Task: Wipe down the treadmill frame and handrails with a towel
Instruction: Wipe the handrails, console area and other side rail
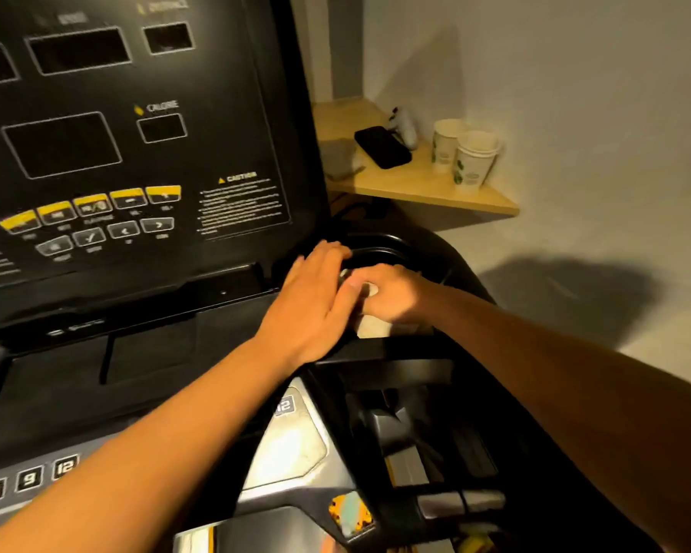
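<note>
The black treadmill console (pixel 108 153) fills the left of the head view, with its cup holder (pixel 387 249) at the right side. My right hand (pixel 391 295) grips a small white towel (pixel 372 323), bunched up against the console frame just below the cup holder. My left hand (pixel 316 301) lies flat with straight fingers beside it, partly over the towel and my right hand's fingers. Most of the towel is hidden under the two hands.
A wooden corner shelf (pixel 423 185) behind the treadmill carries a black phone (pixel 381 147), a white controller (pixel 405 125), a grey cloth (pixel 338 157) and two paper cups (pixel 469 157). White walls lie to the right. Silver speed buttons (pixel 29 478) sit at the lower left.
</note>
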Tool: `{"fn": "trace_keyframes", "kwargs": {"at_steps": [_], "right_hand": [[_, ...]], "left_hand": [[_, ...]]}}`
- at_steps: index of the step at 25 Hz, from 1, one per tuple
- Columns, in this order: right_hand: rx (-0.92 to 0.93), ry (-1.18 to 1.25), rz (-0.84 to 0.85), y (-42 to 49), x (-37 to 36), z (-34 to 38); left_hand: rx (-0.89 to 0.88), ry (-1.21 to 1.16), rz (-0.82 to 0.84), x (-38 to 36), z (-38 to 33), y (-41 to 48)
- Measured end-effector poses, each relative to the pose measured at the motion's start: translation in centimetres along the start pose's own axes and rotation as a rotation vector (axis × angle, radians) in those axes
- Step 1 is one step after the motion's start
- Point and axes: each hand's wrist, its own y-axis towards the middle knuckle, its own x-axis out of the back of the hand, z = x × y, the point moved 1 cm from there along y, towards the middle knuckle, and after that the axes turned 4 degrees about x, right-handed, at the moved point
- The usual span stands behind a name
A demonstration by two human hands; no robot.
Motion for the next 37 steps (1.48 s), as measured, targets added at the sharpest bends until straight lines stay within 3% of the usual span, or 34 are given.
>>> {"fn": "trace_keyframes", "kwargs": {"at_steps": [3, 6, 9, 12, 15, 18, 20, 22, 24, 25, 27, 29, 32, 35, 37], "right_hand": [[0.099, -0.021, 0.168, -3.6, 2.2, -2.4], [0.251, -0.224, 0.092, -6.5, 3.8, -5.3], [0.248, -0.312, 0.042, -6.4, 4.1, -6.2], [0.129, 0.010, 0.098, -6.2, 3.8, -3.9], [0.157, 0.246, 0.214, -4.2, 1.8, -0.7], [0.088, 0.556, 0.186, -3.8, 1.0, -0.1], [0.123, 0.472, 0.101, -4.5, 1.9, -1.4], [0.153, 0.271, -0.170, -5.1, 3.0, -2.3], [0.167, 0.239, -0.367, -5.2, 3.2, -2.1], [0.177, 0.312, -0.342, -5.1, 2.9, -2.0], [0.144, 0.558, -0.122, -5.1, 3.2, -1.7], [0.099, 0.676, -0.127, -5.1, 5.6, -1.8], [0.209, 0.486, -0.382, -5.1, 11.0, -1.3], [0.206, 0.193, -0.060, -4.9, 12.1, -0.1], [0.161, 0.129, 0.015, -4.5, 11.3, 0.0]], "left_hand": [[0.017, -0.061, 0.038, -0.2, -0.3, 0.0], [0.050, -0.098, 0.023, -0.1, -0.1, 0.0], [0.055, -0.096, 0.023, -0.3, -0.1, 0.1], [-0.004, -0.080, 0.071, -0.5, -0.5, 0.6], [0.031, -0.158, 0.027, -0.1, 0.0, 0.7], [0.068, -0.105, 0.017, -0.2, 0.0, 0.4], [0.074, -0.007, 0.048, -0.5, -0.3, 0.5], [0.095, 0.012, 0.107, -0.5, -0.1, 0.8], [0.124, -0.163, 0.169, -0.2, -0.2, 0.6], [0.152, -0.337, 0.166, 0.2, -0.5, 0.5], [0.216, -0.594, 0.109, 1.5, -1.4, 1.3], [0.207, -0.634, 0.071, 3.6, -2.6, 2.9], [0.109, -0.576, 0.185, 6.7, -4.3, 4.4], [0.050, -0.469, 0.269, 7.6, -5.1, 4.3], [0.066, -0.502, 0.167, 7.7, -4.9, 4.2]]}}
